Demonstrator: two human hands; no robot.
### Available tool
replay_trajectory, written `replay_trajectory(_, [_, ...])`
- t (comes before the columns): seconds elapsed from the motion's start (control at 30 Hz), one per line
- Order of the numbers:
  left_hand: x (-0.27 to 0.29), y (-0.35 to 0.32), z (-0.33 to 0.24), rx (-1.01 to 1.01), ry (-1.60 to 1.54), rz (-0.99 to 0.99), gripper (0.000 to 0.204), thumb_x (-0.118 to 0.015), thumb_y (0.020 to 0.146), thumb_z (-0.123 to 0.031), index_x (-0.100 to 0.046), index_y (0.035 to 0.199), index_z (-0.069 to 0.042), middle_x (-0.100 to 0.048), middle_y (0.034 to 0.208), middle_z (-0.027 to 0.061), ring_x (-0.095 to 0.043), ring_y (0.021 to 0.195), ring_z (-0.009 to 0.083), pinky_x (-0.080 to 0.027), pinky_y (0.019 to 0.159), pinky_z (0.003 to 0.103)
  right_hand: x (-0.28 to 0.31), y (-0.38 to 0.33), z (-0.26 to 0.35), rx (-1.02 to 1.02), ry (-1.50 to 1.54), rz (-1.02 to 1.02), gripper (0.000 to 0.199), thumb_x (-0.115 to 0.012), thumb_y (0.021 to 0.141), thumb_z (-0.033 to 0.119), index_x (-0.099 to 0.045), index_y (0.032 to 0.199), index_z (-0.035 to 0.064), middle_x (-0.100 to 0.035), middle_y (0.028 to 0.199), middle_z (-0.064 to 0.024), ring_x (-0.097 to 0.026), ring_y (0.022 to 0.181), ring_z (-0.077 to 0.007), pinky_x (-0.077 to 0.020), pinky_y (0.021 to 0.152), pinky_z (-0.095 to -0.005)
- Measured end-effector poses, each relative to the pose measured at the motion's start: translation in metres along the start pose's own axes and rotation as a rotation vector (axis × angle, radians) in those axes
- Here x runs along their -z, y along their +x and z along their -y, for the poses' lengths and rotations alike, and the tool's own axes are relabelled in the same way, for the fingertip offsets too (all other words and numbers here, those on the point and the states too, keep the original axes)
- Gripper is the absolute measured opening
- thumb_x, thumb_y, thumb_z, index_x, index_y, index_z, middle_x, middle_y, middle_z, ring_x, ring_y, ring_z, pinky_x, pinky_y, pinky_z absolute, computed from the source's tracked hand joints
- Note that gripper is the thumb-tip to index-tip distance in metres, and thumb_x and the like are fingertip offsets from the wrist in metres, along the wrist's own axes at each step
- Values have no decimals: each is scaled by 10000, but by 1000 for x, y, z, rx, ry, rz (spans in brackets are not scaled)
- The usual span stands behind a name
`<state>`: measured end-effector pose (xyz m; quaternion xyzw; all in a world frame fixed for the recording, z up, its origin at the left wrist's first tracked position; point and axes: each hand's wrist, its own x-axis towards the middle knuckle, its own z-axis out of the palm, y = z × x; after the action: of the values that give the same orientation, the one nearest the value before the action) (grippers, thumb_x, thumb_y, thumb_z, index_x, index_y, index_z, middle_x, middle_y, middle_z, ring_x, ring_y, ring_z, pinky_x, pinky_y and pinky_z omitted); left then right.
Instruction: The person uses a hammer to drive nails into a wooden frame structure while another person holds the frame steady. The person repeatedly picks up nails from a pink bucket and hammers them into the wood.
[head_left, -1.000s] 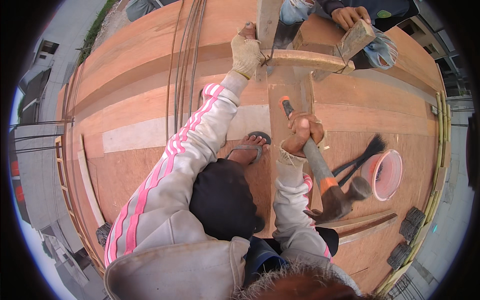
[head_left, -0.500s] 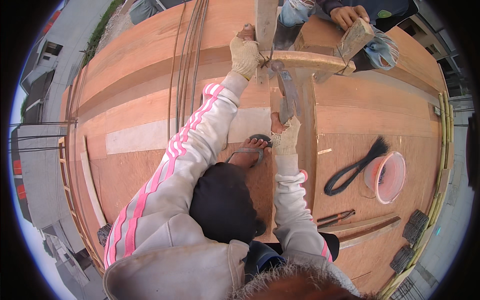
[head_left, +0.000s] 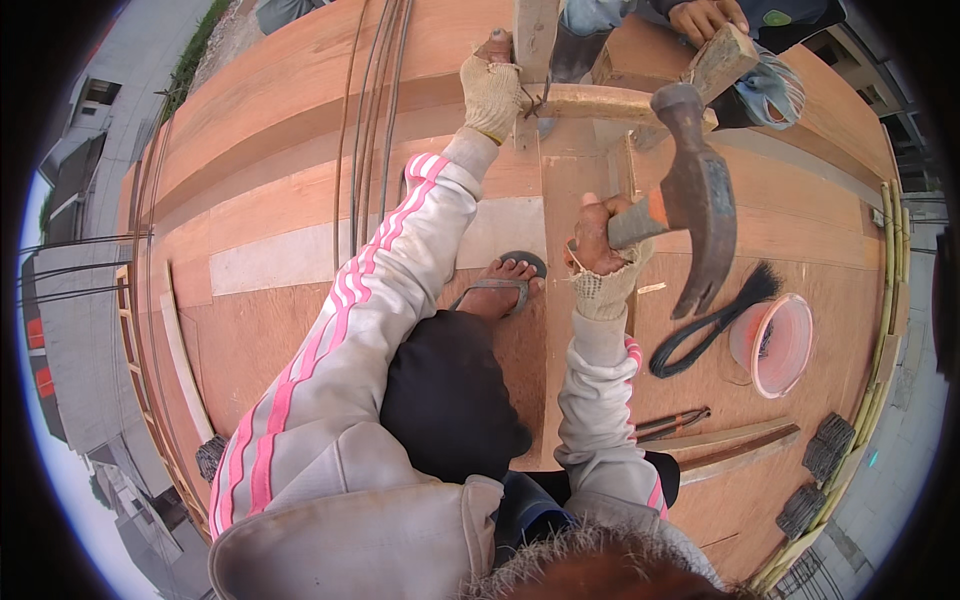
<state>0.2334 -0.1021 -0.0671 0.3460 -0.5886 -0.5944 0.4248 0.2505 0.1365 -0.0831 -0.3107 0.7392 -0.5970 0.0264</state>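
Note:
My right hand [head_left: 603,250], in a cream fingerless glove, is closed round the handle of a claw hammer [head_left: 690,195]. The hammer is raised, with its steel head to the right of the hand and its claw toward me. My left hand [head_left: 491,92], gloved alike, is closed against the left side of an upright wooden post [head_left: 535,40], thumb upward; its other fingers are largely hidden. A wooden crosspiece [head_left: 590,101] runs right from the post, with dark tie wire [head_left: 538,100] at their joint. Another person's hand [head_left: 708,18] rests on a wooden block [head_left: 722,62] at the crosspiece's right end.
Right of me, a pink bucket [head_left: 771,345] stands by a bundle of black wire [head_left: 715,320]. Pliers-like cutters [head_left: 672,424] and timber strips [head_left: 740,452] lie nearer. Long steel bars [head_left: 372,130] cross the plywood [head_left: 260,350] at left. Bamboo poles [head_left: 890,300] line the right edge.
My right hand has lifted the hammer up and to the right, away from the post joint, turning its head rightward. My left hand has stayed at the post.

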Motion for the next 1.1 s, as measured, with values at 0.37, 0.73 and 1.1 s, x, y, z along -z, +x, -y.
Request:
replay_trajectory(0.37, [-4,-3,24,-90,32,-35,550,-497,1071,-473,-727,967,16,-617,713,26,-530,695,141,-461,648,344,-1,-17,-34,9,-121,-156,311,-611,949,288,-578,774,33,-525,682,-106,-539,631,-250,-490,662,-379])
replay_trajectory(0.73, [0,9,2,-52,-22,-11,540,-498,1072,-466,-703,931,13,-605,688,14,-515,616,120,-439,556,315,-24,-9,-52,-145,-200,-5,124,-626,946,150,-613,903,34,-568,678,-68,-589,595,-201,-503,597,-360])
replay_trajectory(1.1, [-20,5,1,-236,1,-55,490,-514,1071,-434,-712,965,1,-621,744,14,-536,701,113,-459,640,290,-22,28,-27,-139,-15,85,218,-559,999,201,-562,1007,-16,-611,869,-87,-614,764,-250,-522,727,-381])
